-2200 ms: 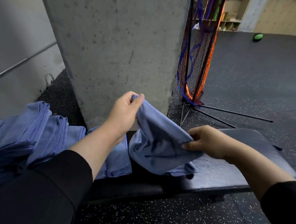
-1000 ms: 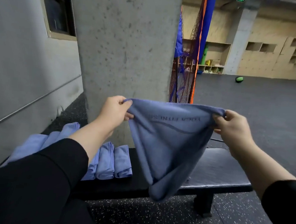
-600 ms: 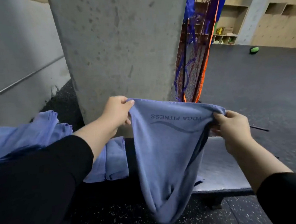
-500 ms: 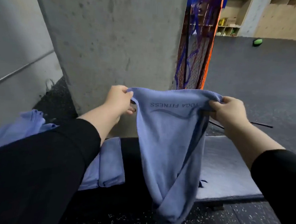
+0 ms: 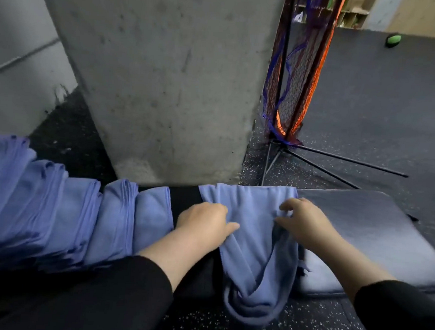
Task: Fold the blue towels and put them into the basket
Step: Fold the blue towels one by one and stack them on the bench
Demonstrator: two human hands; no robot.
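Note:
A blue towel (image 5: 251, 234) lies across the black bench (image 5: 375, 243). Its top edge rests flat near the bench's far side, and its twisted lower end hangs off the front edge toward the floor. My left hand (image 5: 204, 223) grips the towel's left side, thumb lying on the cloth. My right hand (image 5: 302, 222) pinches a fold at the towel's right side with curled fingers. Several folded blue towels (image 5: 114, 219) stand in a row on the bench to the left. No basket is in view.
A concrete pillar (image 5: 165, 78) rises right behind the bench. A net on a black stand (image 5: 297, 75) spreads its legs over the speckled floor at the right. A green ball (image 5: 393, 40) lies far back.
The towel was held up and stretched between both hands. It has come down onto the bench, and both hands have slid from its top corners to its sides.

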